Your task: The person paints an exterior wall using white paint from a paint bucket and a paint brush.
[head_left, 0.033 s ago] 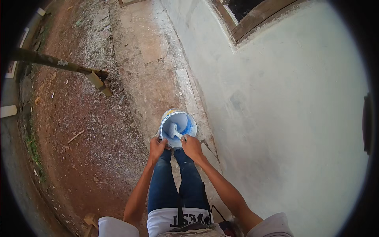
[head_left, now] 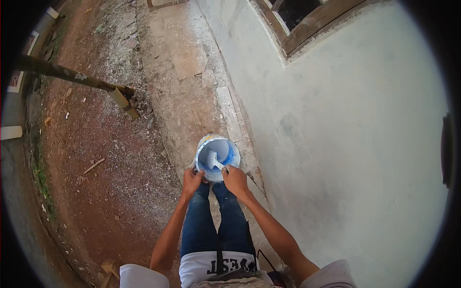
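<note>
A paint bucket (head_left: 229,156) with a pale rim and blue-stained inside is tilted toward me above my thighs, a little white paint visible in it. My left hand (head_left: 192,178) grips the bucket's lower-left rim. My right hand (head_left: 234,178) is closed on the handle of a white, paint-coated tool (head_left: 213,158), either a brush or a scraper, whose head lies inside the bucket. Both forearms come up from the lower edge on either side of my jeans.
A pale plastered wall (head_left: 355,153) runs along my right, with a wooden-framed opening (head_left: 312,33) high up. A cracked concrete strip (head_left: 177,110) lies beside it. On my left are reddish dirt, a slanting bamboo post (head_left: 72,74), a stick (head_left: 93,165) and some weeds (head_left: 42,185).
The view has shifted very slightly, so the scene sits a little lower and farther right. My hands, the bucket and the tool hold the same arrangement.
</note>
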The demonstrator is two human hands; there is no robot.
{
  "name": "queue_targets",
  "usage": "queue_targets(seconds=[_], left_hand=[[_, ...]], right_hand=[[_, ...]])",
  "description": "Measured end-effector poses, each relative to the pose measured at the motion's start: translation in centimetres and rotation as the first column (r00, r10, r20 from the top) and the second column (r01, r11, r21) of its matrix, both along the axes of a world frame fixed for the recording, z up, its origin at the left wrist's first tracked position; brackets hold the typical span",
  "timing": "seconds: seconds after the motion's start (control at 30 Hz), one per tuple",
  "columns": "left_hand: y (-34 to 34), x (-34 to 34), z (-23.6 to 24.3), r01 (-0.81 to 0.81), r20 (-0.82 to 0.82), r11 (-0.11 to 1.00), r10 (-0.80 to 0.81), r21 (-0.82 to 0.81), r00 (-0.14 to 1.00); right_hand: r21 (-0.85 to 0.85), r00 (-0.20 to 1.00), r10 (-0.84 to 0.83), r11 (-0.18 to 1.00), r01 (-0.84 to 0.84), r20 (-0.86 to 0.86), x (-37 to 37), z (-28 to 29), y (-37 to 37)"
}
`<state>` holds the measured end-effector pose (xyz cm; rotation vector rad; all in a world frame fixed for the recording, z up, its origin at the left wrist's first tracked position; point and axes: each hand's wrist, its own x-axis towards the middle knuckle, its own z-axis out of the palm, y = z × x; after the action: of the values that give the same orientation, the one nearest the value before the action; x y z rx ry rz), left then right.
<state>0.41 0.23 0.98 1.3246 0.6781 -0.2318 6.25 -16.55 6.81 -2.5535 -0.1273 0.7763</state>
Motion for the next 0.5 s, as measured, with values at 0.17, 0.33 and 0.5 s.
queue_targets(seconds=[0.17, 0.33, 0.5], left_hand=[[1.2, -1.9, 6.0, 0.015, -0.029, 0.997, -0.013, 0.077, 0.999], [-1.4, -2.6, 13.8, -0.006, -0.006, 0.993, 0.007, 0.118, 1.0], [-2.1, -4.1, 15.1, 0.045, 0.019, 0.961, -0.052, 0.271, 0.998]], right_hand=[[-0.112, 0.96, 0.174, 0.982, -0.152, 0.218, 0.0, 9.1, -0.1], [-0.243, 0.893, 0.271, 0.951, -0.191, 0.36, -2.8, 10.1, -1.0], [-0.158, 0.763, 0.491, 0.868, -0.472, 0.42, -5.8, 12.4, -0.5]])
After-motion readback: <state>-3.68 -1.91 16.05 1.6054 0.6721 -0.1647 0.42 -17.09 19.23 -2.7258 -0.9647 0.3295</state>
